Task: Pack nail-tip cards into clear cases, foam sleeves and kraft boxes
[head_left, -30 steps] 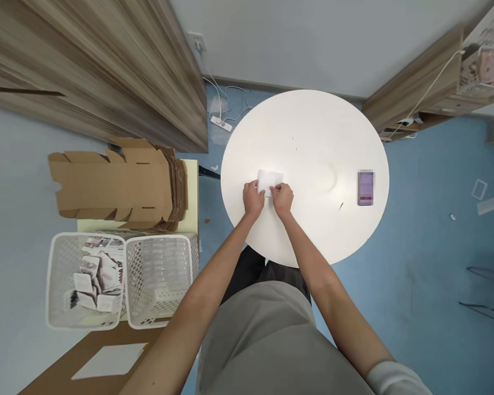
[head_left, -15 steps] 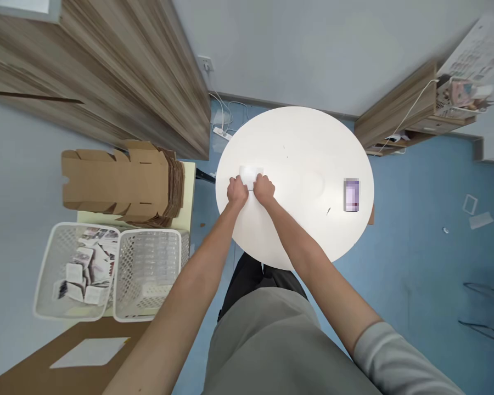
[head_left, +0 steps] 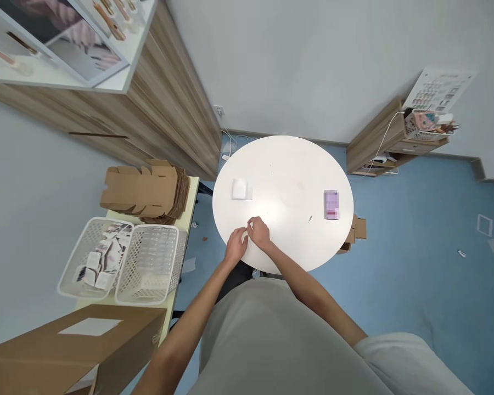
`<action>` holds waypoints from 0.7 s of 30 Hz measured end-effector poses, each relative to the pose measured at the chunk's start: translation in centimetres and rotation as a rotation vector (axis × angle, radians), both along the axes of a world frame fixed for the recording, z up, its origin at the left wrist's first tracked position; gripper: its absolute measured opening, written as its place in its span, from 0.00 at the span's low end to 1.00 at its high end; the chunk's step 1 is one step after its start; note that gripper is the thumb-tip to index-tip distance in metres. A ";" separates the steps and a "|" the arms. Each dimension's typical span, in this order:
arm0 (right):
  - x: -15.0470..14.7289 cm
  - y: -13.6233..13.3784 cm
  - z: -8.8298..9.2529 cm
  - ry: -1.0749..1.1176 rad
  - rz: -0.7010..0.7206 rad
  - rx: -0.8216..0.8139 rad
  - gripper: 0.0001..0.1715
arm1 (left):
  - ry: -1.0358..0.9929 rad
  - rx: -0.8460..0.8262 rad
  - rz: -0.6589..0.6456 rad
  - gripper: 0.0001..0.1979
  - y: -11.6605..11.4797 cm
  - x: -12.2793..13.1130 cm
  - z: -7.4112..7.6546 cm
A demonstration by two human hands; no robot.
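On the round white table (head_left: 288, 159), a flat white square packet (head_left: 239, 189) with a clear edge on its right lies by itself, a little beyond my hands. Near the table's front left edge, my left hand (head_left: 236, 246) has its fingertips drawn together toward the right hand. Facing it, my right hand (head_left: 259, 232) is curled, thumb and forefinger close together. The fingertips of both hands nearly meet. Anything between them is too small to make out. A purple phone-shaped item (head_left: 331, 204), blurred by pixels, rests at the table's right side.
To the left, a side table (head_left: 192, 189) bears stacked flat cardboard boxes (head_left: 144, 187), a white basket of small packets (head_left: 69, 269) and a basket of clear cases (head_left: 123, 280). A large carton (head_left: 123, 340) stands nearer me. Wooden cabinets (head_left: 189, 99) flank the wall.
Both hands have let go of the white packet, which stays on the table. They have drawn back toward my body and come together. The camera view has shifted.
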State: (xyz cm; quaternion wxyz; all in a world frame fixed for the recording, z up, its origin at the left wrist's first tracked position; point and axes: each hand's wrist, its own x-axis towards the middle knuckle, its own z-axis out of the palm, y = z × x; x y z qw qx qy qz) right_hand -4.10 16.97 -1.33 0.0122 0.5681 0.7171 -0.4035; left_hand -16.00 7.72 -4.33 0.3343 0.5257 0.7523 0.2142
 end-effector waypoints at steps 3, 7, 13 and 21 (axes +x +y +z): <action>1.0 -2.5 0.2 0.055 -0.010 -0.028 0.11 | -0.006 -0.023 0.040 0.19 -3.0 1.1 1.5; 1.9 -4.2 1.0 0.121 -0.044 -0.048 0.10 | -0.027 -0.032 0.101 0.15 -3.9 1.3 3.8; 0.8 -4.6 2.5 0.154 -0.064 -0.014 0.11 | -0.028 0.011 0.173 0.15 -1.9 -2.0 6.8; -5.6 -4.5 4.5 0.127 -0.018 -0.001 0.09 | 0.051 0.092 0.290 0.13 0.0 -13.2 9.1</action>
